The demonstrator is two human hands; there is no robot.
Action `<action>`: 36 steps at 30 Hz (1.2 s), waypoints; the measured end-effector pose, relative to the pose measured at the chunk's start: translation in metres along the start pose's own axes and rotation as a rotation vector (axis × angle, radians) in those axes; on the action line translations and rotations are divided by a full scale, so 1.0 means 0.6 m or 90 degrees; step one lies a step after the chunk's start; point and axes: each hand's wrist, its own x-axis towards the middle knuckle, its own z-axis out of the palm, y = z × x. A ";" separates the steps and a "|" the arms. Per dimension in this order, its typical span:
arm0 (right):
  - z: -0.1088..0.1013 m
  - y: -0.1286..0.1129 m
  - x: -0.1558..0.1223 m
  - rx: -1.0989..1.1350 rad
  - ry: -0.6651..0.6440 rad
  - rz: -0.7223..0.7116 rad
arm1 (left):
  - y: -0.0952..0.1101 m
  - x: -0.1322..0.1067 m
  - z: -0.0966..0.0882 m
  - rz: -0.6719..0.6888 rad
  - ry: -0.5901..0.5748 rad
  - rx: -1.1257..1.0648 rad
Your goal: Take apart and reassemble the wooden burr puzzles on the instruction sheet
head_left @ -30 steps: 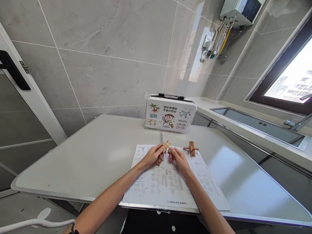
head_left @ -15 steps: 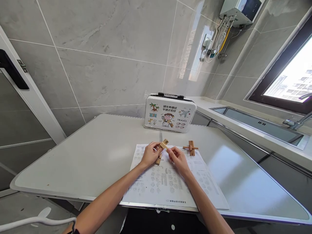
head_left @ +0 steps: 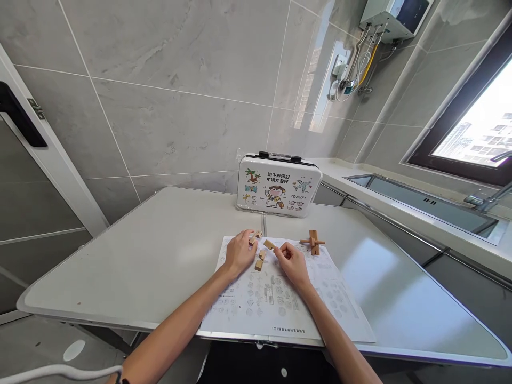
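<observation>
Nearest, btwn the person's forearms, a white printed sheet [head_left: 288, 314] lies flat on the white tabletop [head_left: 120, 266]; its near part is closer to the person than either hand. The L hand [head_left: 239, 252], over the sheet's L side, has thumb & fingers clamped on a light wooden pc [head_left: 253, 240]; a bit more wood pokes out just past the fingertips, & whether it's the same pc can't be told. The R hand [head_left: 293, 260] is pinched shut on one end of a small wooden block [head_left: 269, 245], other end pointing toward the L hand. The two hands are apart. In the gap btwn them, a notched wooden bar [head_left: 259, 263] rests on the sheet, just R of the L hand. Beyond the R hand & a bit to its R, a darker wooden cross-shaped pc [head_left: 314, 236] sits near the sheet's far edge, w/ a thin rod running crosswise. Farther off, straight ahead of both hands, a white cartoon-print case [head_left: 279, 186] stands upright, black handle on top. A sink [head_left: 400, 194] is well off to the R hand's R. Behind all: grey tiled wall [head_left: 180, 117].
</observation>
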 end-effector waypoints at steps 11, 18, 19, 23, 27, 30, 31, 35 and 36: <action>0.006 0.007 -0.004 -0.257 0.030 -0.024 | 0.009 0.001 -0.033 0.067 -0.107 0.148; 0.007 0.004 -0.007 -0.349 0.003 -0.063 | 0.004 0.001 -0.066 0.131 -0.218 0.138; 0.007 0.004 -0.007 -0.358 -0.001 -0.064 | 0.003 0.000 -0.069 0.143 -0.228 0.132; 0.007 0.005 -0.009 -0.371 -0.021 -0.067 | 0.001 -0.001 -0.076 0.179 -0.227 0.098; 0.008 0.006 -0.010 -0.379 -0.016 -0.071 | -0.003 0.002 -0.073 0.275 -0.194 0.022; 0.009 0.006 -0.010 -0.382 -0.016 -0.077 | -0.006 0.001 -0.067 0.320 -0.228 -0.043; 0.009 0.005 -0.010 -0.382 -0.016 -0.078 | -0.007 0.000 -0.065 0.329 -0.245 -0.060; 0.009 0.004 -0.011 -0.386 -0.019 -0.082 | -0.009 -0.004 -0.058 0.338 -0.291 -0.094; 0.009 0.003 -0.011 -0.387 -0.023 -0.084 | -0.009 -0.004 -0.057 0.337 -0.295 -0.097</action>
